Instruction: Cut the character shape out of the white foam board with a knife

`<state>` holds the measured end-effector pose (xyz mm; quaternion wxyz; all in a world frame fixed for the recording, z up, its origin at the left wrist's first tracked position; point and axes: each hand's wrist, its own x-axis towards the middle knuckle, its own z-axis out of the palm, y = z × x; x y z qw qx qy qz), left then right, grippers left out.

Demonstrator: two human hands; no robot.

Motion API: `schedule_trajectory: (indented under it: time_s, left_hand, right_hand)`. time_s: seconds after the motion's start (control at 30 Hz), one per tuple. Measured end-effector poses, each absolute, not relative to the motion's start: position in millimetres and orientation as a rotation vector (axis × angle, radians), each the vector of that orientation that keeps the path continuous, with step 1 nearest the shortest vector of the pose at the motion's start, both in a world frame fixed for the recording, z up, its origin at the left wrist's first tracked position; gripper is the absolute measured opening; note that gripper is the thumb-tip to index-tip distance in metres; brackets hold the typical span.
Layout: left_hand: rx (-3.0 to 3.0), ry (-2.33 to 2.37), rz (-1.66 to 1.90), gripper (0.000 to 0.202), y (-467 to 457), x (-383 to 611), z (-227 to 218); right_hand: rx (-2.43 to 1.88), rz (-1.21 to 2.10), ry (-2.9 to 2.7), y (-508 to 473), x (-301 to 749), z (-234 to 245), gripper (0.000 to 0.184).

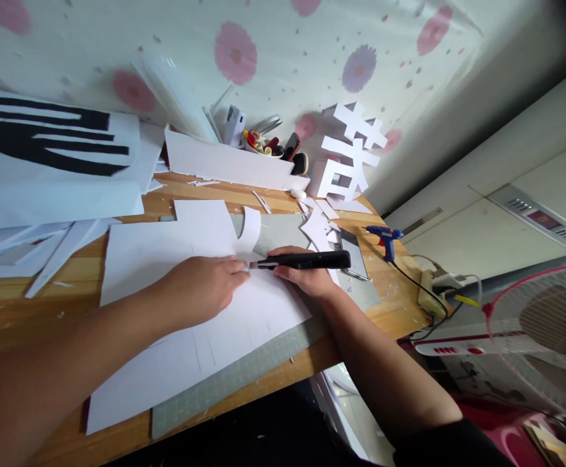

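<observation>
A: What are the hands doing?

B: The right hand (306, 277) is closed around a black knife (312, 260), its tip against a white sheet (166, 259). The left hand (202, 285) presses beside the tip, fingers together; whether they pinch the sheet, I cannot tell.

A: And the sheet?

B: It lies below both hands, largely over a gray-green cutting mat (205, 392), overhanging it at left.

A: How far has the cutting come?

B: Partway, by the look of it. The far edge is stepped, and a curved strip (251, 227) rises near the blade; whether it is fully free is unclear. Thin lines nearer the person appear uncut, so work seems to remain.

A: Around the mat?

B: A wooden table (0, 311) carries white offcuts (63, 246) at left, beneath a sheet with bold black strokes (59, 191). At right sit a dark-edged phone (353, 253) and a blue glue gun (386, 240). Toward the wall, a raised white character (348, 155) stands upright beside a long white box (229, 159).

A: Beyond that?

B: Pink and purple flowers pattern the wall covering (283, 39); a pink-rimmed fan (550, 324) stands off the table's right end.
</observation>
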<state>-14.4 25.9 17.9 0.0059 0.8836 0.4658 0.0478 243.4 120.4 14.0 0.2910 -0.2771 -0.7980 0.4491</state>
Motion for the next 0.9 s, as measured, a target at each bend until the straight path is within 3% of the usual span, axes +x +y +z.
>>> schedule_trajectory:
  time_s: [0.53,0.9]
  left_hand:
    - [2.694,1.459,0.225,0.047,28,-18,9]
    - [2.572,1.544,-0.157,0.056,24,-4,42]
  right_hand:
    - [-0.627,1.092,-2.315,122,242,29,0.027]
    - [-0.743,1.096,-2.262,115,250,26,0.028]
